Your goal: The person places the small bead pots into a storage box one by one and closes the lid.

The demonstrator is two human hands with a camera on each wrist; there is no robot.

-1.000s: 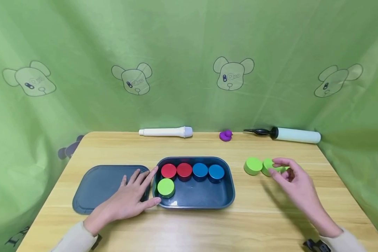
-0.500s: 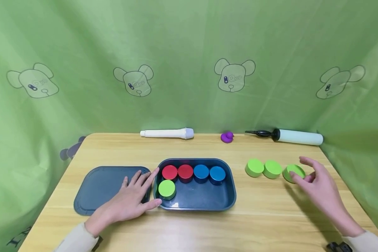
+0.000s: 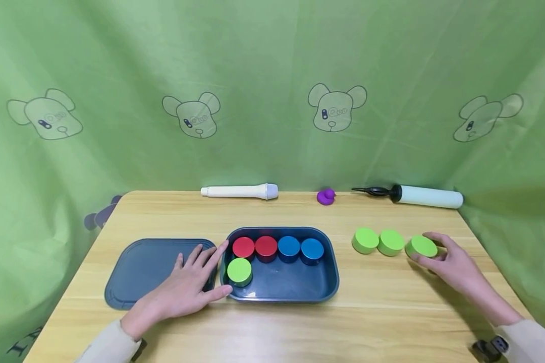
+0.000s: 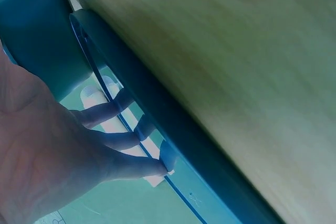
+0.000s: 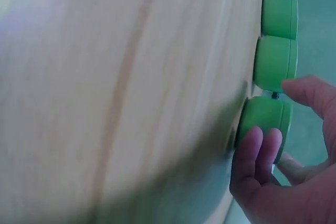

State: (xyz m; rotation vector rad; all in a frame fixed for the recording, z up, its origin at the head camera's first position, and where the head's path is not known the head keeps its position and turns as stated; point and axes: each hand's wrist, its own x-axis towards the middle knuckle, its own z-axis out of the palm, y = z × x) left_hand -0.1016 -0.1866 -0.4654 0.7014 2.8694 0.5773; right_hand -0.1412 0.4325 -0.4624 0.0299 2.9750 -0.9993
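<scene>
My right hand (image 3: 454, 264) holds the rightmost green cylinder (image 3: 421, 246), thumb on its near-left side and fingers on the far right side. The right wrist view shows that squat green cylinder (image 5: 263, 116) with a seam near one face, fingertips against it. Two more green cylinders, the left one (image 3: 365, 240) and the middle one (image 3: 391, 243), stand beside it. Spread across the dark lid (image 3: 141, 269), my left hand (image 3: 181, 287) reaches its fingertips and thumb to the left rim of the dark rectangular box (image 3: 290, 297).
Inside the box, red cylinders (image 3: 266, 248) and blue cylinders (image 3: 288, 248) form a back row, with a green cylinder (image 3: 239, 271) in front at left. Along the table's back edge lie a white microphone (image 3: 240, 191), a purple duck (image 3: 326, 196) and a hand pump (image 3: 429, 196).
My right hand has moved right, past two green cylinders, and closed its thumb and fingers around the rightmost one. My left hand has stayed at the box and lid.
</scene>
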